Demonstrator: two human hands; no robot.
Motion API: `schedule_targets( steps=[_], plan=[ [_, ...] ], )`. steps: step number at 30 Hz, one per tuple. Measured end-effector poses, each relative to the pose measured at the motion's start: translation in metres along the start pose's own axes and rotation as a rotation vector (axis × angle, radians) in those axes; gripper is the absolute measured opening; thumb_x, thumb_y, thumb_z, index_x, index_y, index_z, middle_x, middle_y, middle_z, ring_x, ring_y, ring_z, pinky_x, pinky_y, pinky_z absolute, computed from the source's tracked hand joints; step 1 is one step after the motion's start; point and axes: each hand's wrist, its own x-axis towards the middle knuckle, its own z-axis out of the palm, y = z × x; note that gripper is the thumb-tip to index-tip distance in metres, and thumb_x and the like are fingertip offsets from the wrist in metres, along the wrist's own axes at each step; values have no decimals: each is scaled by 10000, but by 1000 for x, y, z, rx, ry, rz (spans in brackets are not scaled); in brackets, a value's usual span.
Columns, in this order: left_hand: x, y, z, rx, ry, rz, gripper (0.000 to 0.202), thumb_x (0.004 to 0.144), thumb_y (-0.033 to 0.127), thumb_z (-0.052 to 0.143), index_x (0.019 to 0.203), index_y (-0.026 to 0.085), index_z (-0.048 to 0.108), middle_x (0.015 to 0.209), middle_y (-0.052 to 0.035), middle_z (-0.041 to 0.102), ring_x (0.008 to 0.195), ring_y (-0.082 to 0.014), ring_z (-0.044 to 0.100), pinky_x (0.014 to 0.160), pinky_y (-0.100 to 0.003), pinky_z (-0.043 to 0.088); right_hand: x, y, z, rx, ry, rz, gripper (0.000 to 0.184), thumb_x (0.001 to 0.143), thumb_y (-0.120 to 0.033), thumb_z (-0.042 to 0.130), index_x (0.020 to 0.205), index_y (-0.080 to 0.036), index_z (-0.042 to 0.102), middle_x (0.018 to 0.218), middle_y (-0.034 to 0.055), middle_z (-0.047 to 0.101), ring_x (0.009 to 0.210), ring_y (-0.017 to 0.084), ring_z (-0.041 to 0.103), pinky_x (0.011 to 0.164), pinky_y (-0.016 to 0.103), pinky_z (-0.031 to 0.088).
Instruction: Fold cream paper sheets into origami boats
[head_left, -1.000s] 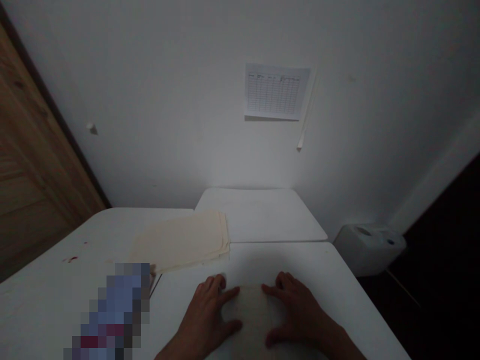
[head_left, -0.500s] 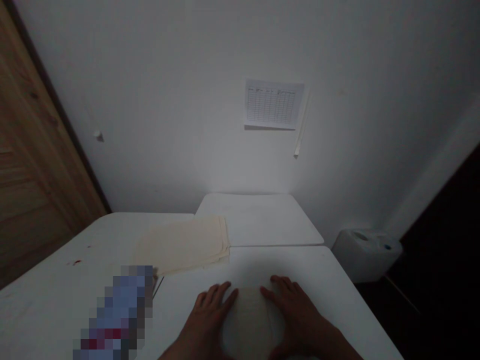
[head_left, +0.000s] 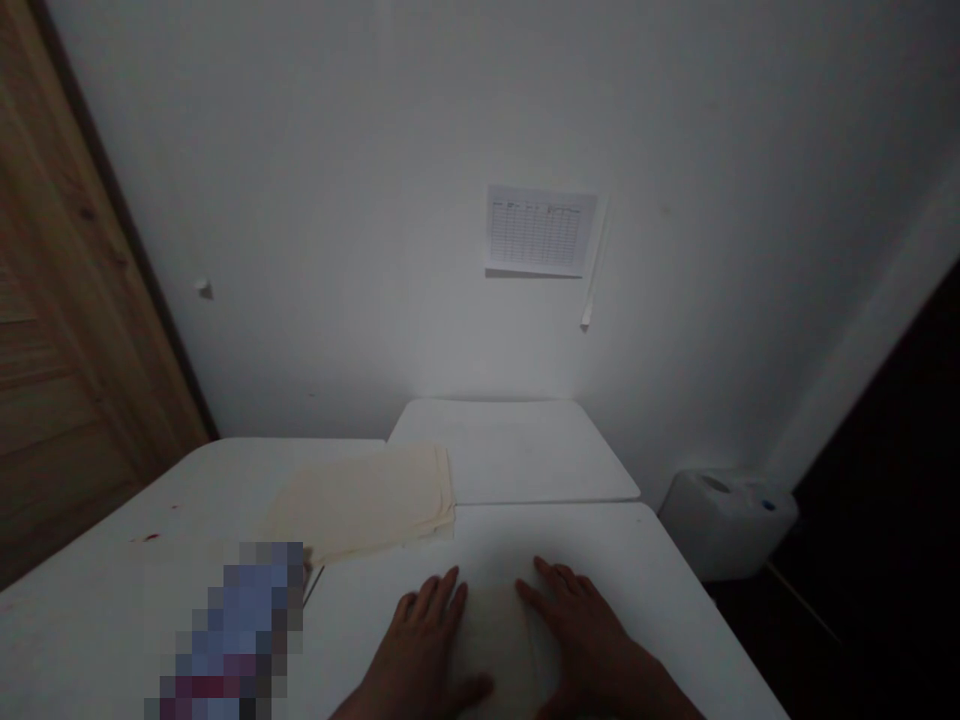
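Observation:
A pale, cream-coloured piece [head_left: 495, 635], flat and sheet-like, lies on the white table [head_left: 559, 535] at the bottom middle. Its near end runs out of view, and I cannot tell whether it is cloth or paper. My left hand [head_left: 420, 630] rests along its left side, fingers stretched forward and the thumb lying across the piece. On the opposite side my right hand [head_left: 589, 630] is spread, with its index fingertip by the far right corner. Both hands are open, palms down. Farther left, a stack of thin cream sheets [head_left: 367, 500] lies across the table joint.
A pixelated blue-and-red item [head_left: 240, 620] lies on the left of the table. Behind the tabletops rises a white wall with a printed chart [head_left: 536, 230]. A white plastic container [head_left: 727, 520] stands beyond the right edge. Wooden boards [head_left: 67, 300] border the left.
The view has tilted slightly, so the surroundings sit a little lower. My left thumb has come over onto the pale piece, and both hands have shifted slightly.

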Motion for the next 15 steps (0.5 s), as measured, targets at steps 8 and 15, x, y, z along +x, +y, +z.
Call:
schedule_targets(
  steps=[8, 15],
  plan=[
    [21, 20, 39, 119, 219, 335, 530, 881, 169, 425, 1411, 152, 419, 1465, -102, 408, 1354, -239, 366, 1102, -401, 342, 2, 5, 5, -6, 12, -29, 1353, 366, -693, 815, 1497, -338, 164, 1588, 88, -19, 1411, 428, 48, 1123, 569, 94],
    [17, 20, 53, 78, 283, 365, 625, 849, 217, 484, 1453, 159, 336, 1503, -84, 342, 1382, -246, 309, 1126, -398, 303, -4, -1, 0, 8, -4, -24, 1346, 388, -671, 815, 1501, -341, 134, 1587, 81, -40, 1417, 413, 32, 1131, 553, 69]
  ],
)
